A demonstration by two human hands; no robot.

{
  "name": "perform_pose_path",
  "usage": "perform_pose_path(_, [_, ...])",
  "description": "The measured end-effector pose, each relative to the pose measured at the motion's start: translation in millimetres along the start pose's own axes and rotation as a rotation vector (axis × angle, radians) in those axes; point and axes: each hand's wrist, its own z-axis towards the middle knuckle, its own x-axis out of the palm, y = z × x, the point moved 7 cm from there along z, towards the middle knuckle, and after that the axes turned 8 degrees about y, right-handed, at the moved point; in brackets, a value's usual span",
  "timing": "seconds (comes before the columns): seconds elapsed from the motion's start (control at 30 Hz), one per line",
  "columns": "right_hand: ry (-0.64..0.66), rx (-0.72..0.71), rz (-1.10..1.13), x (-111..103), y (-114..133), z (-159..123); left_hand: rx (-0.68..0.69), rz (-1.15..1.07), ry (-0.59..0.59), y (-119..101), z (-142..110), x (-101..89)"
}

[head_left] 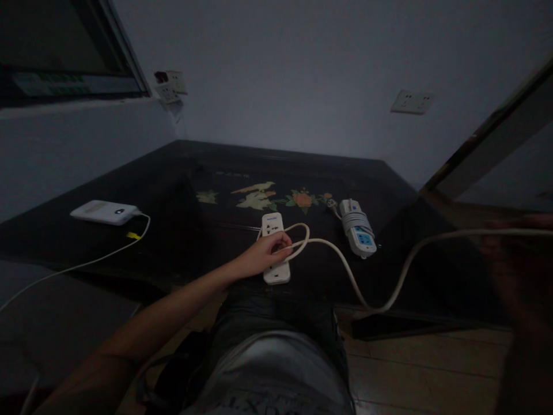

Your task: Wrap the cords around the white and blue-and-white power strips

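Observation:
A white power strip (276,275) lies lengthwise near the front edge of the dark table, with my left hand (266,252) resting over its middle. The fingers of that hand are closed on the strip's white power cord (337,253), which makes a loop beside them. From there the cord sags past the table's front edge and rises to the right. My right hand (503,248), dim and blurred at the right edge, is closed on the raised part of the cord. Its fingertips are hard to make out.
A second power strip (365,245), its grey cord wound round it, lies to the right. On the left is a white power bank (103,212) with a cable attached and a yellow scrap (133,236) nearby. Wall sockets (412,102) are above the table (207,155).

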Motion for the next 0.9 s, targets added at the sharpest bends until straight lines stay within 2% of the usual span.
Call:
perform_pose_path(0.07, [-0.024,0.176,0.299,28,0,-9,0.005,-0.027,0.004,-1,-1,-0.5])
perform_pose_path(0.13, [0.110,0.257,0.411,61,1,-18,0.011,-0.044,0.008,-1,-2,-1.5])
perform_pose_path(0.27, [0.530,0.362,0.337,120,-4,-38,0.014,-0.011,0.043,1,-6,-0.6])
perform_pose_path(0.37, [0.812,0.452,0.276,149,-11,-57,0.014,0.047,0.099,1,-9,4.2])
perform_pose_path(0.5, [1.017,0.571,0.262,163,-22,-83,0.008,0.075,0.139,-3,-11,10.0])
perform_pose_path(0.63, [1.158,0.639,0.285,163,-33,-103,0.022,0.152,0.145,-9,-10,13.4])
perform_pose_path(0.7, [1.186,0.654,0.300,159,-40,-107,0.031,0.169,0.159,-10,-10,15.2])
perform_pose_path(0.83, [1.162,0.741,0.274,152,-59,-111,0.043,0.095,0.163,-12,-12,15.4])
perform_pose_path(0.9, [1.242,0.727,0.220,156,-63,-118,0.041,0.068,0.165,-11,-12,15.1])
